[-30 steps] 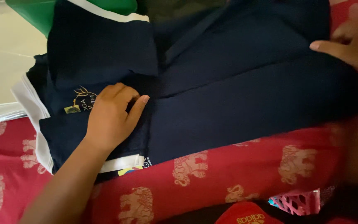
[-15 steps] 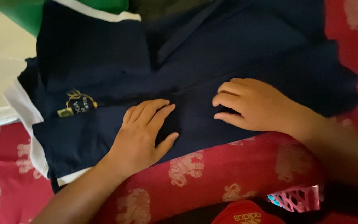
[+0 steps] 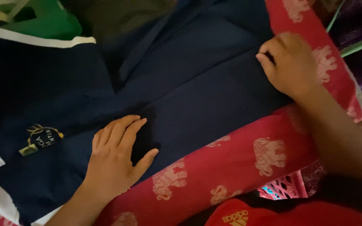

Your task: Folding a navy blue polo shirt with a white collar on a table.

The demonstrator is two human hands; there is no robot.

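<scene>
Head view, looking straight down: a navy shirt point(image 3: 189, 83) is spread flat over a red cloth point(image 3: 239, 163) printed with pale elephants. The shirt takes up most of the frame, running from the left edge to just past the middle right, with white trim point(image 3: 38, 40) seen along its upper left edge and again at the lower left corner. A small gold crest point(image 3: 40, 139) is stitched on the left part of it.

The left hand point(image 3: 116, 161) is laid palm down on the shirt's lower edge, fingers spread loosely and pressed flat, thumb angled out to the right. Nothing is gripped by it; it's just resting on the fabric, near the crest but not touching it.

The right hand point(image 3: 290, 62) is set at the shirt's right edge, right where navy meets red. Its fingers are curled in tight, and the shirt's edge seems to be pinched under them, though the actual grip is hidden by the knuckles, so it can't be told for sure.

Something green point(image 3: 51, 25) is seen at the top left, past the shirt. A pink lattice basket point(image 3: 281, 190) is tucked at the bottom right, beside a red garment point(image 3: 248, 215) at the bottom edge. Purple patterned fabric point(image 3: 361, 25) is visible at the top right corner.
</scene>
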